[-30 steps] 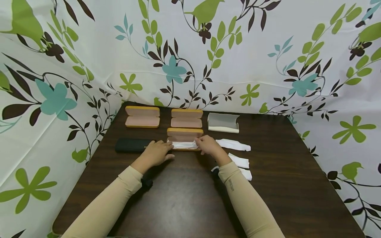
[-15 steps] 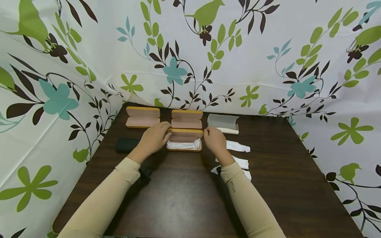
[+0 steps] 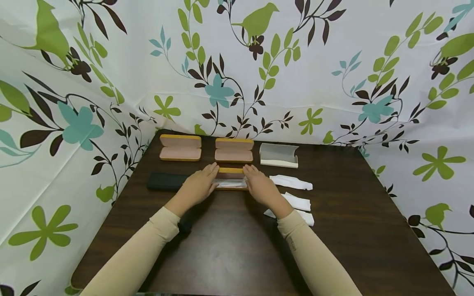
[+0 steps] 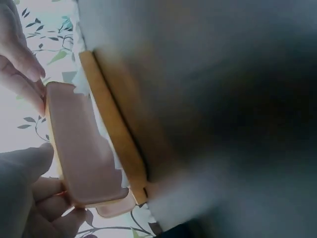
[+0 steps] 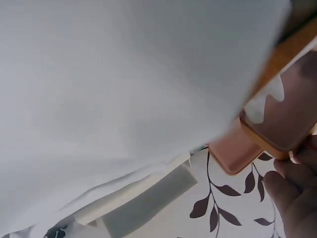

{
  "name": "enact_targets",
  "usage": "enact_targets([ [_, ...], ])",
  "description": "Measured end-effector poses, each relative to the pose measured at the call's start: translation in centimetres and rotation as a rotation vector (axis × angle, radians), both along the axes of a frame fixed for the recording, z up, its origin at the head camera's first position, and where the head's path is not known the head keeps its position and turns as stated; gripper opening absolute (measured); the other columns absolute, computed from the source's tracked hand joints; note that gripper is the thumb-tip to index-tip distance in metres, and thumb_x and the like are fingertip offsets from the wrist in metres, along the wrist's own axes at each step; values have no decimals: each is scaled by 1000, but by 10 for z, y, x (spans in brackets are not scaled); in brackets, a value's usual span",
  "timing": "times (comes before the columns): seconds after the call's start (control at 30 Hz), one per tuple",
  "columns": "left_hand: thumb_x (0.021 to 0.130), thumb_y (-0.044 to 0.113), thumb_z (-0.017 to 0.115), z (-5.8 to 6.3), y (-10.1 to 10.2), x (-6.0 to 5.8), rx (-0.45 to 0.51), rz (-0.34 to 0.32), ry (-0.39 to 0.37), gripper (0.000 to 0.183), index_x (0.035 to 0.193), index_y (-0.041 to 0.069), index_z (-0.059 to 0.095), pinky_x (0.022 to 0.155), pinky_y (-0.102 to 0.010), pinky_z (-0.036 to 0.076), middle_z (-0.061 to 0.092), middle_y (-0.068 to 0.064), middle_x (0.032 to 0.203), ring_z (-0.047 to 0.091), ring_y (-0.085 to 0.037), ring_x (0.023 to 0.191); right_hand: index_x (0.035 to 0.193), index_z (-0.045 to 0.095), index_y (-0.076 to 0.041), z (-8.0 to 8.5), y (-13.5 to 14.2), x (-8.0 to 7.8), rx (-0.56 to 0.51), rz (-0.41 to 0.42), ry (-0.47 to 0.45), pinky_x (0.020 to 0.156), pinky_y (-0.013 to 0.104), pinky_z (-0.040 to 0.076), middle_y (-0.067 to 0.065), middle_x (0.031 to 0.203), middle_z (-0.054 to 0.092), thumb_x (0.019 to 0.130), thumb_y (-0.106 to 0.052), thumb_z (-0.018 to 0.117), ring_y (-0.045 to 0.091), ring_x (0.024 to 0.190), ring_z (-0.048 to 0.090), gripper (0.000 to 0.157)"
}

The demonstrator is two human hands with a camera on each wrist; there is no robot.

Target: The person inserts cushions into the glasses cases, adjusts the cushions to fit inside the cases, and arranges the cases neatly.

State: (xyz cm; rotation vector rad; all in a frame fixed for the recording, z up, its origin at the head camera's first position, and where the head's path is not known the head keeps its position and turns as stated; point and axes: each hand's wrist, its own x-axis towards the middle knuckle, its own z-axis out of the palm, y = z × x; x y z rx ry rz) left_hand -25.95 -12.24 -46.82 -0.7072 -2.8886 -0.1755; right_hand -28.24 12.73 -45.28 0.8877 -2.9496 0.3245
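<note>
Brown tabletop (image 3: 237, 255), orange-trimmed case (image 3: 231, 189) sitting between both hands. Its lid (image 3: 231, 170) has tipped forward over the white cloth (image 3: 231, 183) in the last half second, so I'd say it's partway closed. Left hand (image 3: 197, 188) and right hand (image 3: 261, 189) each pinch a lid end, fingers (image 3: 212, 169) held close together.

I'm in a small indoor nook, screened off like a booth. Printed cloth (image 3: 281, 94), white with green birds, teal flowers and dark leafy stems, rises across the top of the frame and fills its left and right sides, creased and rippled like hung fabric. My dark, wood-look bench (image 3: 370, 230) spreads over the lower middle. Whether this is inside a home or a workroom, I can't tell.
</note>
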Motion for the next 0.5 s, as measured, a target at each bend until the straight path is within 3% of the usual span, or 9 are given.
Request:
enact_targets([
  [0.2, 104, 41, 58, -9, 2, 22, -103, 7, -107, 64, 151, 0, 45, 112, -53, 39, 38, -16, 159, 39, -31, 146, 147, 50, 1, -15, 6, 24, 131, 57, -22, 114, 51, 37, 15, 156, 42, 102, -15, 62, 33, 144, 41, 49],
  [0.33, 104, 41, 57, -7, 6, 27, -114, 16, -138, 65, 150, -2, 44, 111, -51, 41, 38, -18, 159, 42, -33, 143, 146, 52, 0, -17, 5, 26, 176, 52, -29, 113, 51, 39, 14, 156, 42, 101, -15, 62, 33, 143, 42, 49],
  [0.5, 104, 36, 58, -2, 11, 28, -112, 36, -150, 59, 149, -2, 47, 101, -48, 50, 41, -16, 157, 54, -35, 132, 147, 52, -3, -9, 6, 26, 154, 15, -89, 113, 50, 38, 10, 158, 41, 103, -15, 61, 29, 145, 40, 47],
])
